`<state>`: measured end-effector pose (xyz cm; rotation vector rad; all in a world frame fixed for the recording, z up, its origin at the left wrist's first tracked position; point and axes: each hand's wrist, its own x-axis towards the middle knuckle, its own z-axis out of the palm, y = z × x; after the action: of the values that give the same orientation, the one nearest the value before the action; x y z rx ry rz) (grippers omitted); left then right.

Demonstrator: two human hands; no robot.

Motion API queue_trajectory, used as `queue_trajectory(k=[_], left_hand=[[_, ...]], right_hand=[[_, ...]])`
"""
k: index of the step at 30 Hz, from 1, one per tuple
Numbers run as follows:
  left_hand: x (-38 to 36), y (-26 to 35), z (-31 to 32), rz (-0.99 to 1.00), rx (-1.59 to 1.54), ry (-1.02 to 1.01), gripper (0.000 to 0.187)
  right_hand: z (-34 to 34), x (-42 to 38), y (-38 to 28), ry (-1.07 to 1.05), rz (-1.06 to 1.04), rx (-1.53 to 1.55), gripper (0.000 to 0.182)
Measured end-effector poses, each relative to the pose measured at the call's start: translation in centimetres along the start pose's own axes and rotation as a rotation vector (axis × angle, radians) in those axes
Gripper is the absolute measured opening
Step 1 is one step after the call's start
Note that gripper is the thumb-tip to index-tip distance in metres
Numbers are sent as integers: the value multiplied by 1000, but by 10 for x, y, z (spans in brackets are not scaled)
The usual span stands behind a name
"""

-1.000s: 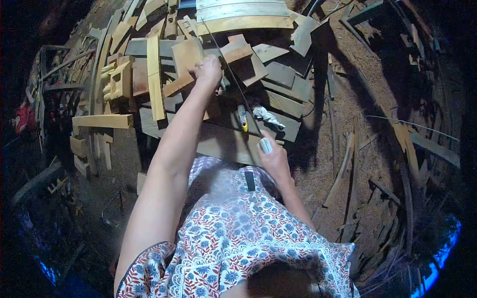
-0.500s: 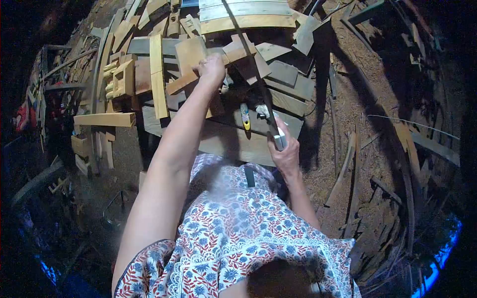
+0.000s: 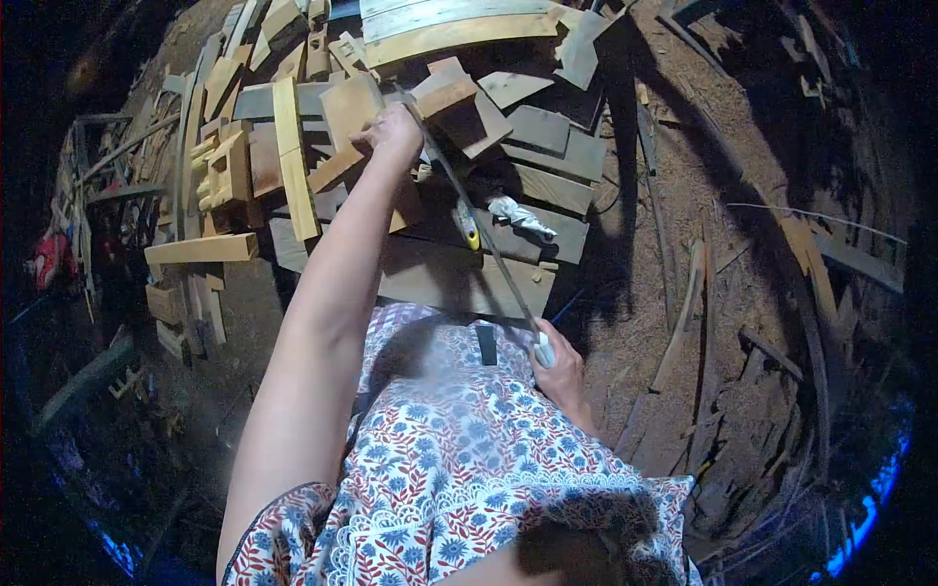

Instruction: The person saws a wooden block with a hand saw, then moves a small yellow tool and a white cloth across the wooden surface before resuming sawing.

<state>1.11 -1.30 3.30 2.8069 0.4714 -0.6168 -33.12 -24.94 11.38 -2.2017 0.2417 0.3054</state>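
Observation:
My right hand is closed round the white handle of a handsaw, close to my body. Its long, narrow blade, seen nearly edge-on, slants up and left to a brown wooden strip. Across that strip, just left of the blade, lies my left hand with its fingers bent over the wood. Under it are a light board and other wood pieces. Between my hands, a slim tool with a yellow end lies partly behind the blade. Right of it is a crumpled white wrapper or cloth.
A plank bench stands before me, with several offcuts around the strip. A slatted wooden panel lies at the back. To the left are a carved block and a light beam. Long scraps lie on the wood-littered ground.
My right hand has drawn the saw back and down towards my body, bringing more of the white wrapper into sight. My left hand stays on the strip; the whole view has shifted slightly.

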Motion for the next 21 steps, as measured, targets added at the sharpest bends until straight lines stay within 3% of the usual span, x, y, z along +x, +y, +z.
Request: queue_trajectory(k=[9,13,16,21], left_hand=[[23,-14,16,64,-51,-58,47],[26,-12,17,33,-4,-87,43],[32,-16,23,19,23,-7,38],[16,-15,12,136,46,-7,33]], right_hand=[[-10,-17,5,-29,43,1,55],[-15,-26,8,1,-17,8,56],[-17,-26,6,-45,50,2,56],[-18,-19,14,-103,15,54,53]])
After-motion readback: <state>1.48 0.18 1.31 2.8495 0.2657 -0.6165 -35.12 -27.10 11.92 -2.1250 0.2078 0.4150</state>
